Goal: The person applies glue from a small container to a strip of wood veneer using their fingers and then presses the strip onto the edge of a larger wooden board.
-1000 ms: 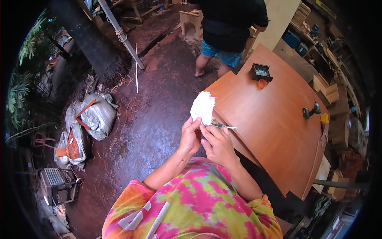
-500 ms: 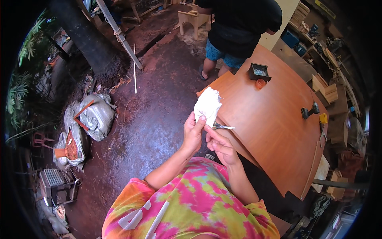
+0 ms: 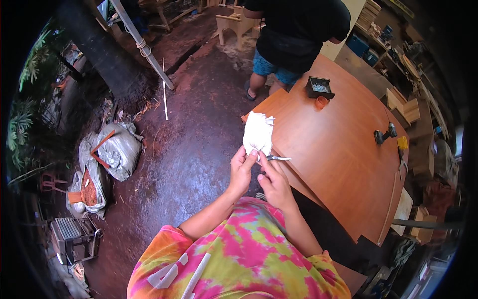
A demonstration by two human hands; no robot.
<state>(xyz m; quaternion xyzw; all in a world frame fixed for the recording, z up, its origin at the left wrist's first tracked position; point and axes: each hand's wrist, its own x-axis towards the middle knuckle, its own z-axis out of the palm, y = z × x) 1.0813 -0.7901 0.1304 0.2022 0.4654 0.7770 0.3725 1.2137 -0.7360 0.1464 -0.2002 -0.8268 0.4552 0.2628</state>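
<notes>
My left hand (image 3: 240, 172) grips a crumpled white cloth (image 3: 258, 133) by its lower end, thumb pressed on the front. The cloth stands up above my fingers, its top edge ragged. From the right, my right hand (image 3: 278, 185) reaches in with its index fingertip against the cloth's lower edge. Its thumb is held apart and the other fingers are partly hidden. Just beyond those fingers, a pointed metal tool like scissors (image 3: 280, 158) juts out over the edge of a brown wooden panel; its other end is hidden, and I cannot tell what supports it.
On the big brown panel (image 3: 343, 149) stand a black tray of small metal pieces (image 3: 319, 87), an orange cup (image 3: 321, 102) and a cordless drill (image 3: 385, 134). A person in black (image 3: 301, 35) stands at its far end. Grey sacks (image 3: 118, 152) lie on the left floor.
My right hand has moved in and up, its index finger now against the cloth's lower edge. The cloth is a little more upright and spread. The view has shifted slightly.
</notes>
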